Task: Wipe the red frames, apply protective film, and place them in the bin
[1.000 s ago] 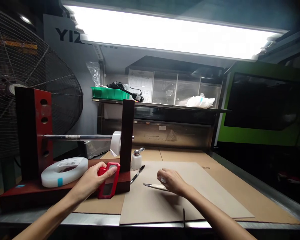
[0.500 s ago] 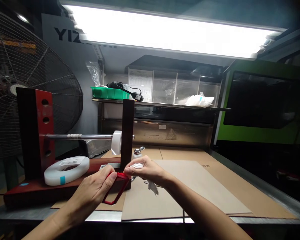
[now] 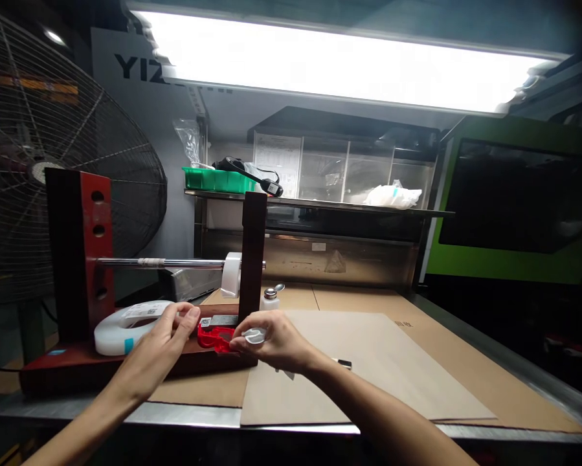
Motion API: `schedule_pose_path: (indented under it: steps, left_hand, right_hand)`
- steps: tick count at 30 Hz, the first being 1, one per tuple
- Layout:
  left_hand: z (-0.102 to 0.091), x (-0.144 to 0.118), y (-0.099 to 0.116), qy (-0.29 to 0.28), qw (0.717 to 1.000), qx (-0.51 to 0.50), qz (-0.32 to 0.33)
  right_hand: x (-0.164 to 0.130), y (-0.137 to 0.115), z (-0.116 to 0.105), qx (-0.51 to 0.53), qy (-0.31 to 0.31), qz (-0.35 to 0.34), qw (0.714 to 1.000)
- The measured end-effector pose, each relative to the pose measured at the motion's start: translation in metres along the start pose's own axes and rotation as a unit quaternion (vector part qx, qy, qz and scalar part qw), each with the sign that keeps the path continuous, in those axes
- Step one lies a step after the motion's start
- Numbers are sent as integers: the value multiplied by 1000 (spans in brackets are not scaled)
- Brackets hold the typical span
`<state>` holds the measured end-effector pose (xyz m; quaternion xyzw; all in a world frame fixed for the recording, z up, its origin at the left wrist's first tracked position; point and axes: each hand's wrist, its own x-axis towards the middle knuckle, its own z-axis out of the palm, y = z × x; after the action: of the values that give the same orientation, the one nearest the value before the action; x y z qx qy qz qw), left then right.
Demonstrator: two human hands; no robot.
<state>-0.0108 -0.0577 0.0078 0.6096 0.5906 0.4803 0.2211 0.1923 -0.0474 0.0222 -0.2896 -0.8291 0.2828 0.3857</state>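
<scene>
At lower centre, both hands [image 3: 162,343] [image 3: 276,340] pinch the red frame [image 3: 214,338] (right also grips a white wipe [image 3: 254,335]); steady it, rub gently.

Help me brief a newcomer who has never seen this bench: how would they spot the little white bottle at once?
Start at the dark red stand with the steel rod on the left of the bench. Just right of its dark right post, on the brown cardboard, stands the small white bottle. Its shiny metal cap sets it apart from the flat white ring of tape on the stand's base.
</scene>
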Motion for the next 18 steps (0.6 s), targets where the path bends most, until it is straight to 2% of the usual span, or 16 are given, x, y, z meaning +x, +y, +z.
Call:
schedule_pose_path:
  steps: [3,5,7,9,12,15,18]
  left_hand:
    - [7,11,-12,-38,996,-46,-66]
    - [13,15,-18,-51,993,-68,-81]
    - [16,19,-23,-60,992,-75,-82]
    - [16,24,-26,-59,993,-68,-78]
    - [11,31,-26,-36,997,-44,-60]
    - [7,36,-26,-13,999,-10,-34]
    - [5,40,-28,5,1000,29,-11]
  right_hand:
    - [4,10,14,-163,11,-79,983]
    - [6,17,22,-233,-1,-91,968]
    - [8,23,27,-251,-3,-86,964]
    - [11,28,29,-200,2,-80,977]
    - [19,38,26,4,48,7,999]
    - [31,51,19,136,128,123,975]
    - [46,63,13,176,158,175,956]
